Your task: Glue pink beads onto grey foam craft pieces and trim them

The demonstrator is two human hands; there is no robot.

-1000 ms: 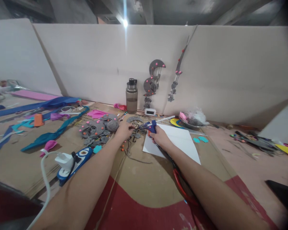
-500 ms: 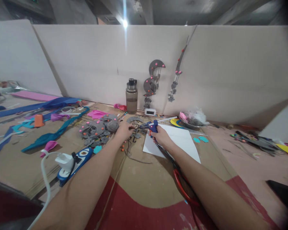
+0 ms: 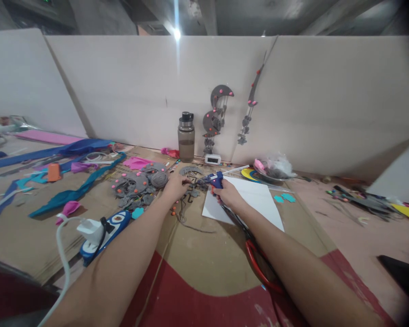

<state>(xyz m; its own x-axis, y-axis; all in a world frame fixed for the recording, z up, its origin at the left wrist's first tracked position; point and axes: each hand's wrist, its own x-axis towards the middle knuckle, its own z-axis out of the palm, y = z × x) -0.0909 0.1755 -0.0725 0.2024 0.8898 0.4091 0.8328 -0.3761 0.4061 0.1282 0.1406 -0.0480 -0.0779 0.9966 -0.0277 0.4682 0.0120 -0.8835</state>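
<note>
My right hand [image 3: 229,193] is wrapped round a blue glue gun [image 3: 216,180], its nozzle pointing left toward my other hand. A pale glue stick [image 3: 236,169] juts from the back of the gun. My left hand [image 3: 177,186] is closed, thumb and fingertips pinched together at small grey pieces; what lies between them is too small to make out. Grey yarn [image 3: 196,228] trails on the cardboard below. Behind the fingers rests a grey crescent [image 3: 190,170]. Left of my left hand is a pile of grey felt shapes [image 3: 136,182] with pink and orange pompoms.
A white sheet [image 3: 255,200] and red-handled scissors [image 3: 255,265] lie by my right arm. A water bottle [image 3: 186,138] and a small white digital display [image 3: 212,159] stand at the back, below hanging grey crescents [image 3: 221,96]. A power strip [image 3: 105,236] sits left of my left forearm.
Both hands stay almost in place, with the glue gun nozzle still near my left fingertips. The whole view has shifted very slightly.
</note>
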